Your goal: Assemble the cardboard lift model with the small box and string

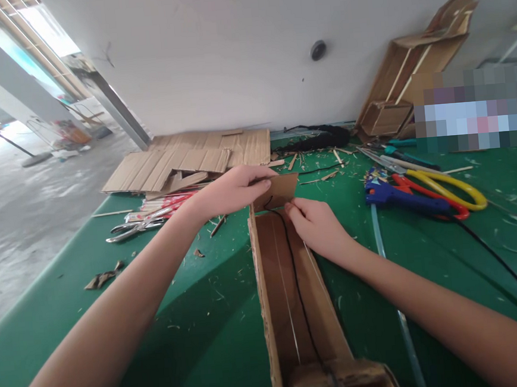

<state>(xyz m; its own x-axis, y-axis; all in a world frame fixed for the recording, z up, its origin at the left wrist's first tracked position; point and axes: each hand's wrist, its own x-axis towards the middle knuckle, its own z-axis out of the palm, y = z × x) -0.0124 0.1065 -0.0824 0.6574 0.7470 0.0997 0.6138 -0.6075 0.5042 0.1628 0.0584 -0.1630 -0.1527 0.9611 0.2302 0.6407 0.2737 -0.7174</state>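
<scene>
A long open cardboard trough lies lengthwise on the green table, its near end toward me. A black cord runs along its inside, up to a small cardboard flap at the far end. My left hand grips the flap's upper left edge between thumb and fingers. At the flap's lower right corner, my right hand is closed in a pinch beside the trough's right wall. Near me, a cardboard box part sits in the trough with the cord reaching it.
Cardboard sheets and pliers lie left. A blue glue gun and yellow-handled scissors lie right. Another cardboard structure leans against the wall. Scraps litter the green table.
</scene>
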